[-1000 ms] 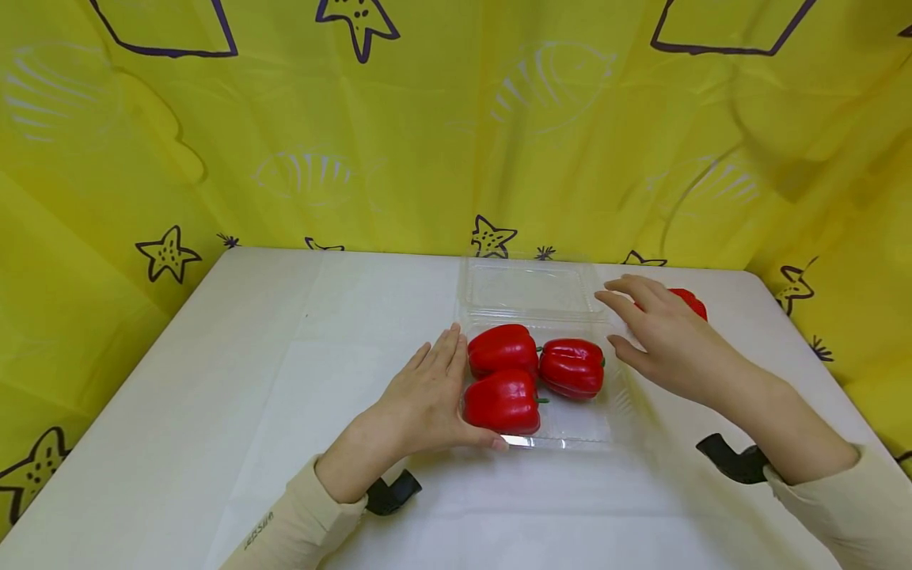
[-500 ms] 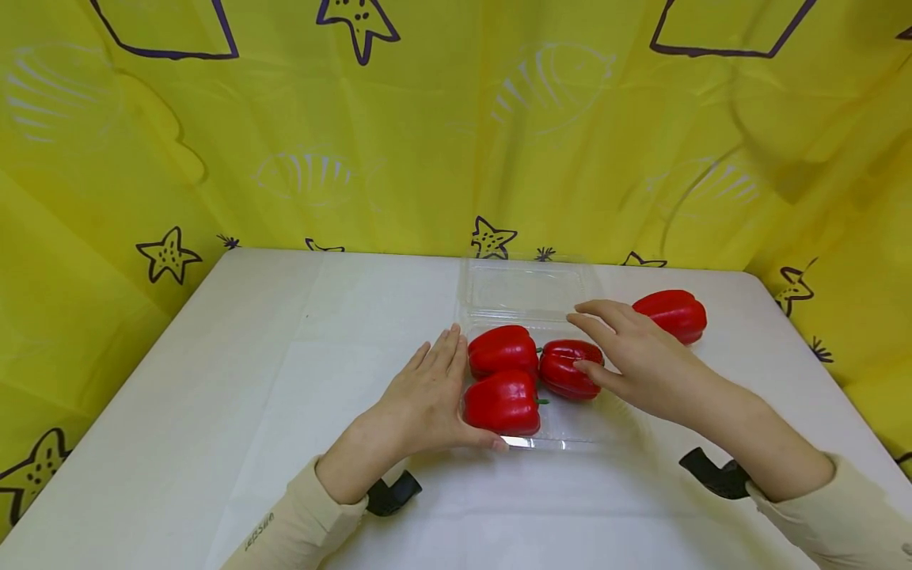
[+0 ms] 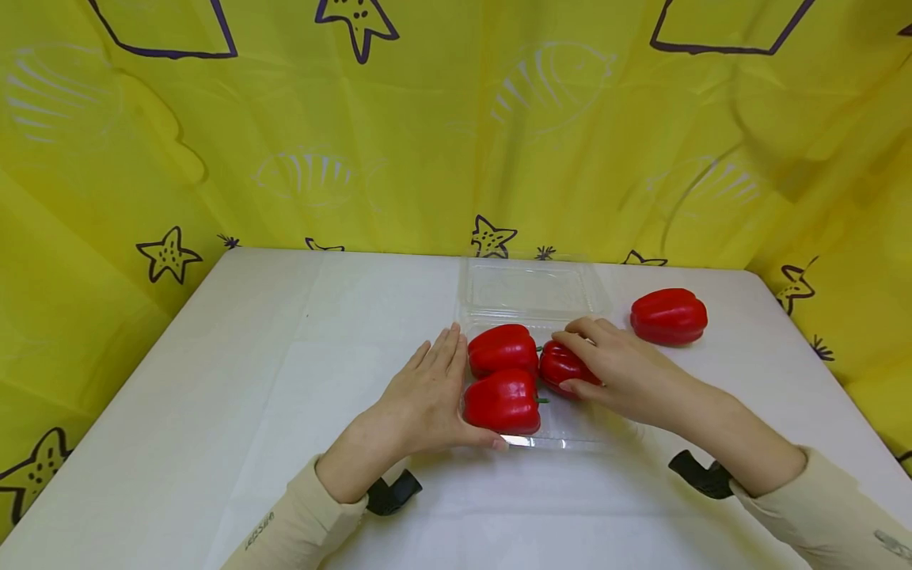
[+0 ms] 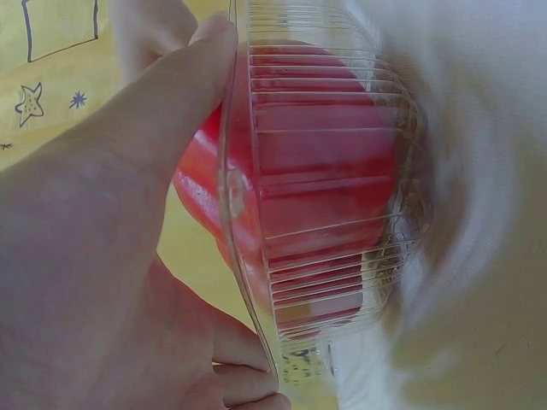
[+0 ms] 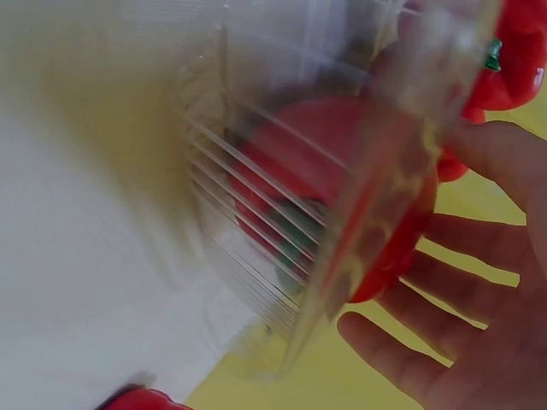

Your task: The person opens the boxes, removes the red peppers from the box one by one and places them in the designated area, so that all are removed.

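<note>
A clear plastic clamshell container lies unfolded, its lid toward the back. Two red bell peppers, the rear one and the front one, lie in its left half. My left hand rests straight fingers along the container's left rim, thumb on the near rim. In the left wrist view, that thumb touches the edge beside the ribbed wall. My right hand reaches over the right rim and grips a third bell pepper from above; its green stem shows through the wall.
A fourth-seen red bell pepper lies on the white table to the right, outside the container. A yellow patterned curtain stands behind the table and along both sides.
My right hand has moved left and down from beside the loose pepper onto the right pepper in the container. The left hand and the peppers stay in place.
</note>
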The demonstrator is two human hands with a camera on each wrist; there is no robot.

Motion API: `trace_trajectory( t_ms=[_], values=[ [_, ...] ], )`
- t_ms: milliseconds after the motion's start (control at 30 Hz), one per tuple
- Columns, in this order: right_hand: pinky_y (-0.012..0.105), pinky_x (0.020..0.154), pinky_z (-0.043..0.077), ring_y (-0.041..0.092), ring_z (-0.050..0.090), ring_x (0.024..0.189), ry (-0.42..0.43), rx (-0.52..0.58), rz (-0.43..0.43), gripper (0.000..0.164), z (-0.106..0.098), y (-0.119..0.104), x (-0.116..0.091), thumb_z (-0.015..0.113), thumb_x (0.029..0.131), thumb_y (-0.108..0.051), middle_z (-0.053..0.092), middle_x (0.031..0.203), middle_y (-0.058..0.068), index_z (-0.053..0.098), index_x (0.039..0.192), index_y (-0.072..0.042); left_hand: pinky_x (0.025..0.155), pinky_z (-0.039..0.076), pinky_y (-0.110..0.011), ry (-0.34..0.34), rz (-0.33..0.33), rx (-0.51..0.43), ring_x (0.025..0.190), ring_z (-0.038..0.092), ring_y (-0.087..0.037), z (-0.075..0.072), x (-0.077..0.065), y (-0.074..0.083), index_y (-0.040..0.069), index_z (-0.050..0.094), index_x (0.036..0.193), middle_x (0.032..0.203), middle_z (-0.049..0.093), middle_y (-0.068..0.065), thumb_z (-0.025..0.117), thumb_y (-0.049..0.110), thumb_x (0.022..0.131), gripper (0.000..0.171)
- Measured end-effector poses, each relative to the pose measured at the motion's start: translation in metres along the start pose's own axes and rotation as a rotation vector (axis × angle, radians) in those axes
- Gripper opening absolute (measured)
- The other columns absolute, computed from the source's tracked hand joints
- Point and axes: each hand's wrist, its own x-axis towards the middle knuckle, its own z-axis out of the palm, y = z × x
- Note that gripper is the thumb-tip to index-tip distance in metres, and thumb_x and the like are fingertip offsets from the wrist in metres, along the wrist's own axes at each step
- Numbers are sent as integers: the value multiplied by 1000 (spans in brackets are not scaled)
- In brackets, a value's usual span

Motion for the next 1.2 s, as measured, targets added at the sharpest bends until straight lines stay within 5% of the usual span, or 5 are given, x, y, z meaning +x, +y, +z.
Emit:
trace_trajectory(
  t_ms=[433, 1200],
  values=[
    [47, 88, 59, 33, 58, 112, -25, -15, 18, 73, 15, 4, 7, 88, 72, -29, 60, 120, 15, 58, 132, 1, 125, 18, -49, -3, 3, -10, 155, 11, -30, 0, 0, 0, -1, 13, 157, 167, 10, -15, 67, 80, 69, 132],
    [44, 84, 60, 29, 60, 106, 27, -32, 13, 62, 24, 3, 9, 87, 73, -23, 61, 114, 12, 58, 124, -2, 125, 19, -49, -4, -1, -14, 155, 12, -30, 0, 0, 0, -2, 13, 157, 167, 11, -16, 68, 79, 68, 132]
  ],
)
